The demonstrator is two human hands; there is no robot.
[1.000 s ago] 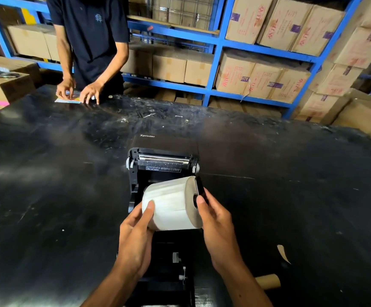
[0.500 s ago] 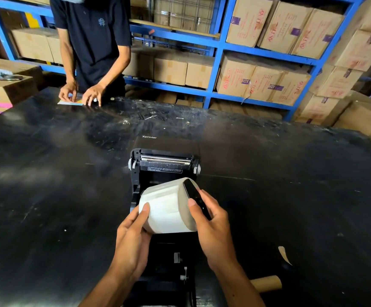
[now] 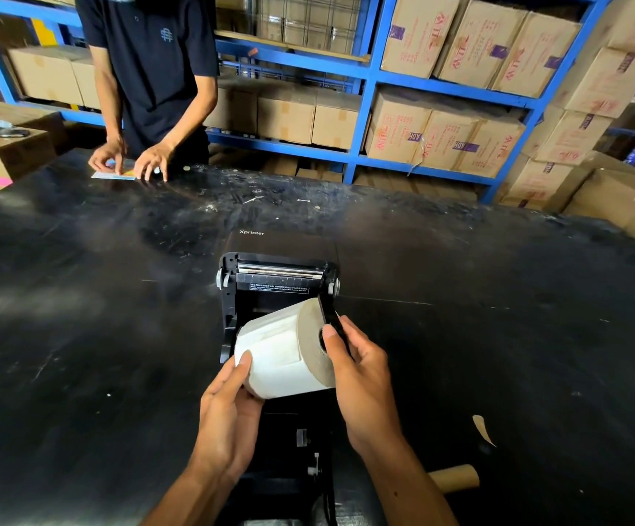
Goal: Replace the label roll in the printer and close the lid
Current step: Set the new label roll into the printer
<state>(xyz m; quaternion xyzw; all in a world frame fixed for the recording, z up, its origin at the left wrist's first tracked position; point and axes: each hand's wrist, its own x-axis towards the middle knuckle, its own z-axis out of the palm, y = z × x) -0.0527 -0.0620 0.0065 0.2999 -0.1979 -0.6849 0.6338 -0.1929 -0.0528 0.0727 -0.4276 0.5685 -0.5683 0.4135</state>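
Observation:
A black label printer point(image 3: 270, 286) stands open on the black table point(image 3: 80, 317), its lid laid back toward me. A fat white label roll point(image 3: 281, 351) hangs tilted over the printer's bay, its right end face turned up toward me. My left hand point(image 3: 228, 411) cups the roll's left end from below. My right hand point(image 3: 361, 370) holds the right end, with a fingertip at the core hole and a black roll-holder plate point(image 3: 331, 317) against that end.
An empty brown cardboard core point(image 3: 456, 478) lies on the table at the lower right, with a torn paper scrap point(image 3: 482, 429) near it. A person in a dark shirt point(image 3: 152, 70) handles a card at the table's far edge. Blue shelves point(image 3: 365, 74) with cartons stand behind.
The roll has tilted, its right end swinging up toward me, and it has sunk slightly toward the bay. Both hands kept hold of it.

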